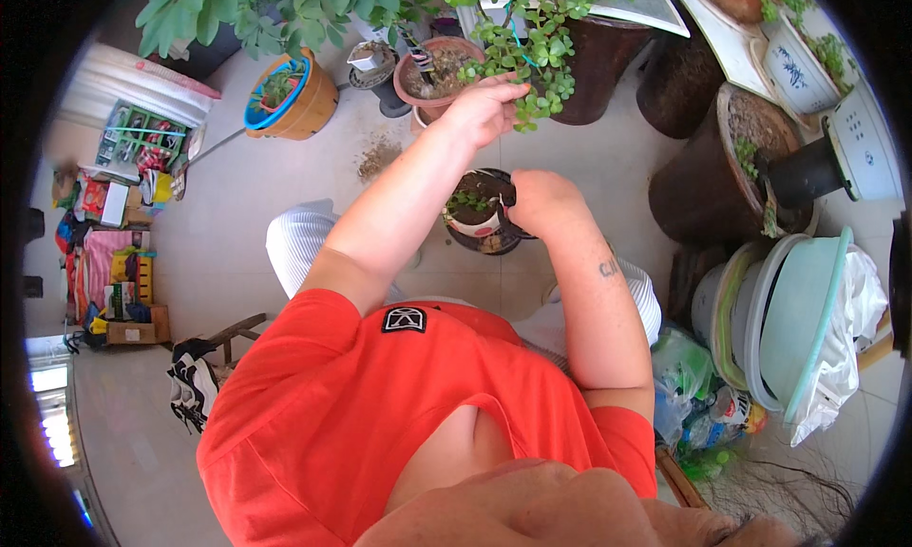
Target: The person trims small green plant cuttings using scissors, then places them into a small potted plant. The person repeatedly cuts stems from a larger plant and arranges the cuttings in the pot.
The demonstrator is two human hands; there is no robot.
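My left hand (488, 109) reaches forward and has its thumb and fingers on a trailing stem of a small-leaved succulent (541, 105). A thin teal tie runs among its upper branches. My right hand (545, 201) is closed around a black-handled tool (509, 223), which looks like scissors; its blades cannot be made out. Just left of that hand, between my knees, is a small patterned pot (476, 228) with dark soil. Short green sprigs (467, 200) stand in the soil. The hand and tool hide part of the pot's right side.
A terracotta-coloured pot (459, 52) stands ahead, with spilled soil (377, 155) on the floor nearby. Large brown pots (702, 176) line the right side, above stacked basins (798, 326). An orange-brown bucket (310, 105) stands front left; shoes (192, 383) lie behind.
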